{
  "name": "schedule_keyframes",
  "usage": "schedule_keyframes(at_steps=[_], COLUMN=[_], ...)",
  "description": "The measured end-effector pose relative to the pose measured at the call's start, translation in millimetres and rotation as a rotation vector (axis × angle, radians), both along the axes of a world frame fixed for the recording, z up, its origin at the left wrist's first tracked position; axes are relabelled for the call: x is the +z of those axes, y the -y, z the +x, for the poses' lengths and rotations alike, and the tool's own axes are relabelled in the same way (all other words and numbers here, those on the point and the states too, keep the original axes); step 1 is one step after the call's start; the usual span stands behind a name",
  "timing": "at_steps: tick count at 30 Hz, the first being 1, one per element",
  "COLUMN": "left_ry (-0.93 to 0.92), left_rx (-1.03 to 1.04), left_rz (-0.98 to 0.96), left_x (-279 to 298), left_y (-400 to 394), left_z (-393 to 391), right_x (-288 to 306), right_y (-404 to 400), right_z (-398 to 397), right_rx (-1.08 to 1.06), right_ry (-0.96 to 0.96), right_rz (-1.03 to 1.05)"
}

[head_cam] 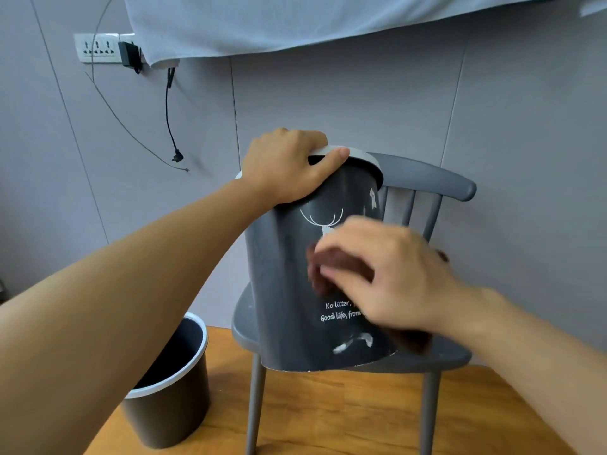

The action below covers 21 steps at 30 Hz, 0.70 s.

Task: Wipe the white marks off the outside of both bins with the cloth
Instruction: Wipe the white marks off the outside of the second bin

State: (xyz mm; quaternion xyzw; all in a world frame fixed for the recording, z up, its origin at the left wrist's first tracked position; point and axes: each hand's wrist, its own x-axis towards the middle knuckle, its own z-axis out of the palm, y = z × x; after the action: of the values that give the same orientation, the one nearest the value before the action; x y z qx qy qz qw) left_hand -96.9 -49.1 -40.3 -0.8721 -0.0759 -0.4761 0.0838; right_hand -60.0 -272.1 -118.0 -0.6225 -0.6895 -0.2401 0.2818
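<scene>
The left hand grips the rim of the bin while the blurred right hand presses a dark cloth against its side, fingers curled.

I count two dark bins: one bin on the chair in the middle, one bin on the floor near left. One grey chair. Two hands: left hand, right hand. One dark reddish cloth. One wall socket strip far left. Two white smears on the chair's bin: upper smear, lower smear
</scene>
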Motion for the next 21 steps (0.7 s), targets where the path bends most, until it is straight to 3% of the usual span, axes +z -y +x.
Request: schedule_keyframes(at_steps=[4, 14, 21], left_ry=[-0.003, 0.008, -0.025], left_rx=[-0.027, 0.016, -0.002], left_rz=[0.001, 0.007, -0.002], left_x=[1.0, -1.2, 1.6], left_y=[3.6, -7.4, 0.9], left_z=[3.5, 3.7, 3.8], right_x=[33.1, -22.7, 17.2], right_y=[-25.4, 13.6, -14.6], right_z=[22.1, -10.9, 15.7], right_rx=[-0.121, 0.039, -0.115], right_ry=[-0.066, 0.169, -0.056], right_rz=[0.103, -0.336, 0.083])
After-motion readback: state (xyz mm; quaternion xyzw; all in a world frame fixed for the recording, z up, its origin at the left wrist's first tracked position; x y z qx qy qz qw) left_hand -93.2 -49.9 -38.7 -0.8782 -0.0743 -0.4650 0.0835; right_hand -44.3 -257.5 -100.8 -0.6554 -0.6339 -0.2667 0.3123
